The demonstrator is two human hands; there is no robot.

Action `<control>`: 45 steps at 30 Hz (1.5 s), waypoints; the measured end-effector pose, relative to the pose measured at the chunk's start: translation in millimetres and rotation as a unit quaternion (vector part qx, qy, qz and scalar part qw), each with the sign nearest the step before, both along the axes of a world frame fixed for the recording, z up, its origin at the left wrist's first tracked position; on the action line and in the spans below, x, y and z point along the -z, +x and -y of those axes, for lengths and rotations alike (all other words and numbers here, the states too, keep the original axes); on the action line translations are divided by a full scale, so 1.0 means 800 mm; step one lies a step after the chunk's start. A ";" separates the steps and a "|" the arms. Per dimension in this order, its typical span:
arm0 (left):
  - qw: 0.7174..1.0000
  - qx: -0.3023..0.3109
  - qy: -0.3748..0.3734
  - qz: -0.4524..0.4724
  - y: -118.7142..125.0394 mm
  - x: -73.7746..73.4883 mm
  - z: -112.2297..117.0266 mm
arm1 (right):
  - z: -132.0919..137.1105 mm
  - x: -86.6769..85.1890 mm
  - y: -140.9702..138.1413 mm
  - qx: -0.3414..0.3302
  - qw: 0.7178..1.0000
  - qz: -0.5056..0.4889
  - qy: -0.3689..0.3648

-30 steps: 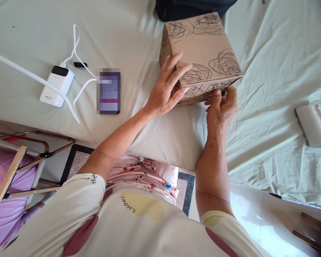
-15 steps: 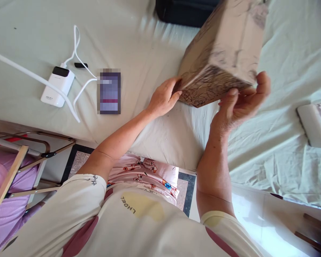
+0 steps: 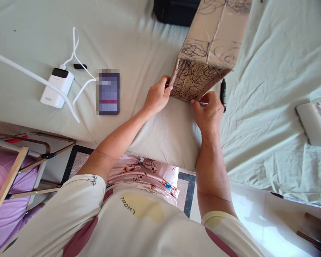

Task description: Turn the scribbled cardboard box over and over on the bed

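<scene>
A brown cardboard box (image 3: 216, 39) covered in dark scribbles stands on the cloth-covered table, its scribbled end towards me. My left hand (image 3: 158, 94) pinches the box's near left edge between thumb and fingers. At the lower right corner of that end, my right hand (image 3: 209, 110) is closed on the box edge, thumb on the near side; some of its fingertips are hidden. A black marker pen (image 3: 223, 95) lies on the cloth just right of my right hand, partly covered by it.
Left of the box lie a phone (image 3: 108, 93) with a blurred screen, a white power bank (image 3: 57, 88) with white cables, and a small black cap (image 3: 80, 66). Behind is a black case (image 3: 173, 12). A white packet (image 3: 315, 123) lies right; a folding chair (image 3: 37, 155) stands lower left.
The box has turned and shifted left and down, bringing its top and scribbled end more into view. My right hand has moved left along its edge. The marker pen has come into sight.
</scene>
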State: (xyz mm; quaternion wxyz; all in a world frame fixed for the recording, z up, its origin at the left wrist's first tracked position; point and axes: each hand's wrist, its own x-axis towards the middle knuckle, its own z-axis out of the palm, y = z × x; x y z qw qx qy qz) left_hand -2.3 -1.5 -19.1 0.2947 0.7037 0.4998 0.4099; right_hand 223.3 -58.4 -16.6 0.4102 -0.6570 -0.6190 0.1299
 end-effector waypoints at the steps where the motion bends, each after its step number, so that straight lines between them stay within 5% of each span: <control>1: 1.000 0.002 -0.011 0.015 0.000 -0.002 0.001 | 0.002 -0.004 -0.003 -0.002 0.999 -0.031 0.011; 11: 0.946 0.090 -0.199 0.240 0.010 -0.020 0.005 | 0.021 -0.041 -0.028 -0.038 0.984 -0.125 0.122; 20: 0.913 0.181 -0.254 0.263 -0.009 -0.041 0.009 | 0.016 -0.040 -0.018 -0.033 0.979 -0.142 0.144; 26: 0.886 0.206 -0.317 0.269 -0.016 -0.046 0.008 | 0.008 -0.039 -0.006 -0.047 0.960 -0.150 0.230; 36: 0.858 0.261 -0.335 0.290 -0.034 -0.045 0.002 | -0.017 -0.022 0.039 0.159 0.935 -0.177 0.264; 42: 0.845 0.262 -0.349 0.309 -0.037 -0.047 0.003 | -0.020 -0.010 0.074 0.163 0.926 -0.190 0.282; 45: 0.845 0.241 -0.366 0.306 -0.038 -0.052 0.004 | -0.011 -0.024 0.062 0.164 0.930 -0.251 0.213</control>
